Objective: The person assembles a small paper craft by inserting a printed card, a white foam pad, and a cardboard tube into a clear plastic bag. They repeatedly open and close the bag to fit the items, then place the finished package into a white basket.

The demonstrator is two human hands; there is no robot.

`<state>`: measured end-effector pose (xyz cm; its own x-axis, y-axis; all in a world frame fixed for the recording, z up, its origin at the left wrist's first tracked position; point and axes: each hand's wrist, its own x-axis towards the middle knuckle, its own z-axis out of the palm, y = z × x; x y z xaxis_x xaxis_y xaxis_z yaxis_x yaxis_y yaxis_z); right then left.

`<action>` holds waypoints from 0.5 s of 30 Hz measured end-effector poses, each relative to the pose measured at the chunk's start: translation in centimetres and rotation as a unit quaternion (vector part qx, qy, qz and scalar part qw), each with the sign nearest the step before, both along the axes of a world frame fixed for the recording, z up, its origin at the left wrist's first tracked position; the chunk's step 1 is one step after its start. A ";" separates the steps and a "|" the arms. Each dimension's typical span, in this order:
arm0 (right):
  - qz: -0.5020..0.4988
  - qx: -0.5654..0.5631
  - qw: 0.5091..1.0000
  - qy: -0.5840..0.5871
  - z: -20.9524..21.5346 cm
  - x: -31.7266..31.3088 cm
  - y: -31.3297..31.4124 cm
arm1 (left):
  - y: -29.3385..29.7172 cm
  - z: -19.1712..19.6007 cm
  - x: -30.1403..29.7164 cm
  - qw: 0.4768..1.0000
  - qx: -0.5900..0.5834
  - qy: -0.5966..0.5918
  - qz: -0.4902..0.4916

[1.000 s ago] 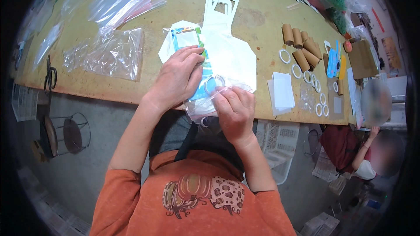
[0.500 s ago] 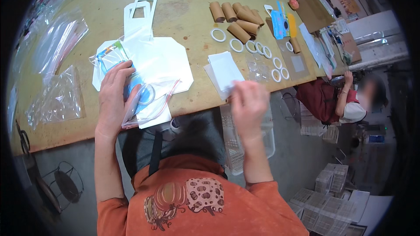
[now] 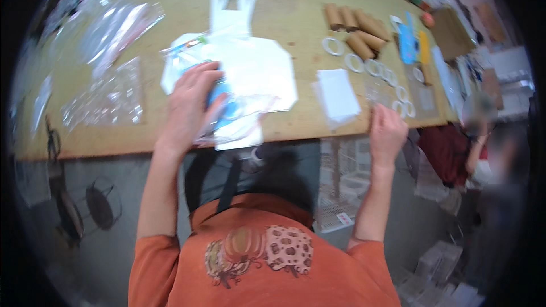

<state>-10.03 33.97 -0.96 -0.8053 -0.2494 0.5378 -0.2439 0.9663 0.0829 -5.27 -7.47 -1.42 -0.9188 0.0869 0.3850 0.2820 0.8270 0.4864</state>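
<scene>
Near white rings (image 3: 392,82), right hand (image 3: 387,133), farther right than before.

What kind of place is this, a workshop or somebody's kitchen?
Probably a craft or kit-packing workroom, not a kitchen. A long wooden worktable holds brown cardboard tubes, white rings, clear plastic bags and flat white paper bags.

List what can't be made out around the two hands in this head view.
- Blue item under the left hand: the palm and crinkled clear bag hide most of it, so its kind is unclear.
- Right hand at the table edge: motion blur hides whether the fingertips grip anything.
- Small white rings: blurred, too small to count.
- Far right items: smeared by the fisheye rim.
</scene>
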 end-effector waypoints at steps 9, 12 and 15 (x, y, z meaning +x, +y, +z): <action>0.121 -0.601 0.713 -0.340 3.4 7.6 -13.2 | 0.2 -0.5 0.1 0.999 0.013 0.038 0.007; 0.109 -0.543 0.665 -0.501 2.9 7.5 -17.2 | 0.1 -0.9 0.0 0.999 0.025 0.044 0.008; 0.096 -0.622 0.546 -0.553 2.1 5.6 -17.9 | 0.2 -0.9 -0.3 0.998 0.033 0.054 0.001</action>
